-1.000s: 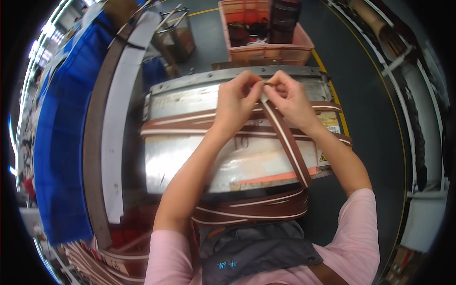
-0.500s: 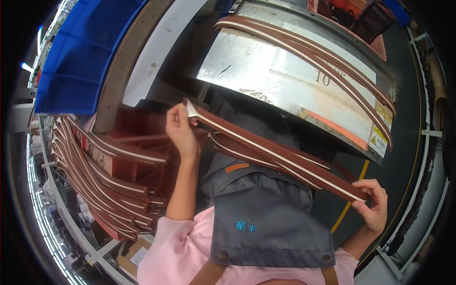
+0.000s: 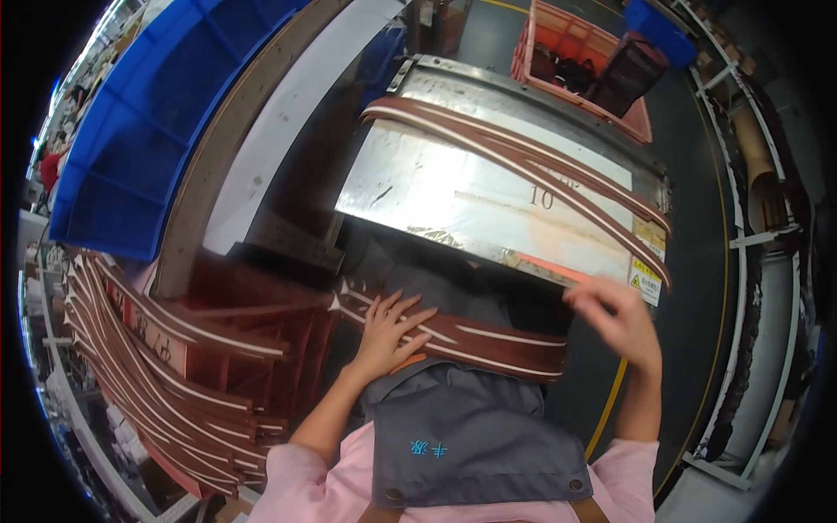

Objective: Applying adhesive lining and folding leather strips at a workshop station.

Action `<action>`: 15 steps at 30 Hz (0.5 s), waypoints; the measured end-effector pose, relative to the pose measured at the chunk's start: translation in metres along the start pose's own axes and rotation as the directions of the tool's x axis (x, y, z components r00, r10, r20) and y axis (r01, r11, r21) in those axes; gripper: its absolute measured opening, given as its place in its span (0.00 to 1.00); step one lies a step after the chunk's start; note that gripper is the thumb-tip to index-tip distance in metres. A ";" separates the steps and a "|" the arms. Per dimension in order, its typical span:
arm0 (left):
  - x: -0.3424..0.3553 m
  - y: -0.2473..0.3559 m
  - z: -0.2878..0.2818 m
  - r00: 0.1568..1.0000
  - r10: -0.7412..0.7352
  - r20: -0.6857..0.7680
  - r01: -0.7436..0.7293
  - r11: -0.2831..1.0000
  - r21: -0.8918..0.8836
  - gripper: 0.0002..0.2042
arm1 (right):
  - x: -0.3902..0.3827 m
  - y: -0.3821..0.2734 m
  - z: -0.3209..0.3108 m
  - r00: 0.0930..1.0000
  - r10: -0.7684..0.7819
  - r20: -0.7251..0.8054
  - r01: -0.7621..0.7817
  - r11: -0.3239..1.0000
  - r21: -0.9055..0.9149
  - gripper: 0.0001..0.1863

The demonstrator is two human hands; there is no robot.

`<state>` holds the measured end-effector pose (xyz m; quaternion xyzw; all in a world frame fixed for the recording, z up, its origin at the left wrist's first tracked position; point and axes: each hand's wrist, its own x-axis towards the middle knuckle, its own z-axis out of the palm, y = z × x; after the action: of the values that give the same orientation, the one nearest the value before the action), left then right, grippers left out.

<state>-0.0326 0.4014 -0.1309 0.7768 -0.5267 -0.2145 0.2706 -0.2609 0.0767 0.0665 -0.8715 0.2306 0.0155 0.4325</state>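
My left hand (image 3: 388, 336) lies with spread fingers on a stack of brown straps with white stripes (image 3: 510, 344) across my apron-covered lap. My right hand (image 3: 619, 318) is raised at the front right edge of a metal platen (image 3: 410, 192), fingers loosely bent, slightly blurred, with nothing visible in them. More striped straps (image 3: 488, 144) lie lengthwise over the platen’s top. At the lower left, many similar straps (image 3: 166, 375) are draped over a red plastic crate (image 3: 296, 344).
A blue bin (image 3: 131, 139) and a long white sheet (image 3: 244, 174) on a board run along the left. Beyond the platen stand an orange crate (image 3: 636, 122) holding dark items and another blue bin (image 3: 658, 35). A metal rack (image 3: 758, 240) lines the right.
Both hands have let go of the strap they held stretched. The left moved down onto the lap stack; the right rose toward the platen. The view has also shifted.
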 end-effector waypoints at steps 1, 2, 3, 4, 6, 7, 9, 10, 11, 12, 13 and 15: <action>-0.006 0.003 -0.001 1.000 -0.011 0.011 0.011 1.000 0.008 0.25 | 0.021 -0.011 -0.015 0.988 -0.022 -0.153 0.005 0.994 -0.111 0.15; -0.009 0.007 -0.001 1.000 -0.021 0.018 0.021 1.000 -0.003 0.26 | 0.050 -0.012 -0.021 0.936 -0.179 -0.303 0.089 0.953 -0.289 0.15; -0.010 0.011 -0.002 0.999 -0.027 0.023 0.027 1.000 -0.012 0.26 | 0.073 -0.005 -0.023 0.841 -0.352 -0.411 0.134 0.871 -0.472 0.15; -0.009 0.010 -0.001 0.998 -0.048 0.041 0.050 0.997 -0.064 0.27 | 0.088 0.008 -0.020 0.842 -0.356 -0.406 0.091 0.835 -0.542 0.15; 0.010 0.029 -0.017 0.992 -0.065 -0.106 0.046 0.984 -0.173 0.22 | 0.110 0.019 -0.022 0.880 -0.330 -0.342 0.089 0.822 -0.563 0.13; 0.026 0.043 -0.030 0.974 -0.089 -0.209 0.026 0.958 -0.286 0.18 | 0.117 0.016 -0.031 0.870 -0.346 -0.352 0.093 0.816 -0.571 0.13; 0.058 0.065 -0.067 0.957 -0.236 -0.170 0.146 0.897 -0.418 0.09 | 0.121 0.006 -0.039 0.978 0.104 -0.179 -0.145 0.962 -0.233 0.13; 0.083 0.086 -0.082 0.877 -0.088 -0.472 -0.109 0.921 -0.375 0.06 | 0.120 0.003 -0.041 0.989 0.090 -0.117 -0.102 0.990 -0.098 0.12; 0.106 0.095 -0.096 0.776 0.111 -0.621 -0.253 0.957 -0.145 0.08 | 0.115 -0.001 -0.040 1.000 0.006 -0.016 -0.002 0.981 0.192 0.11; 0.136 0.106 -0.114 0.686 0.314 -0.656 -0.299 0.944 0.139 0.24 | 0.104 -0.017 -0.040 0.999 -0.046 0.000 0.043 0.947 0.317 0.10; 0.161 0.116 -0.129 0.684 0.336 -0.647 -0.243 0.942 0.232 0.42 | 0.088 -0.043 -0.039 0.995 -0.103 0.018 0.085 0.892 0.443 0.10; 0.199 0.112 -0.152 0.666 0.375 -0.645 -0.220 0.925 0.311 0.44 | 0.042 -0.092 -0.036 0.994 -0.094 0.049 0.039 0.754 0.656 0.10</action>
<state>0.0530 0.2112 0.0479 0.7262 -0.5259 0.1954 0.3972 -0.1916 0.0811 0.1487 -0.6721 0.1731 -0.0471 0.7184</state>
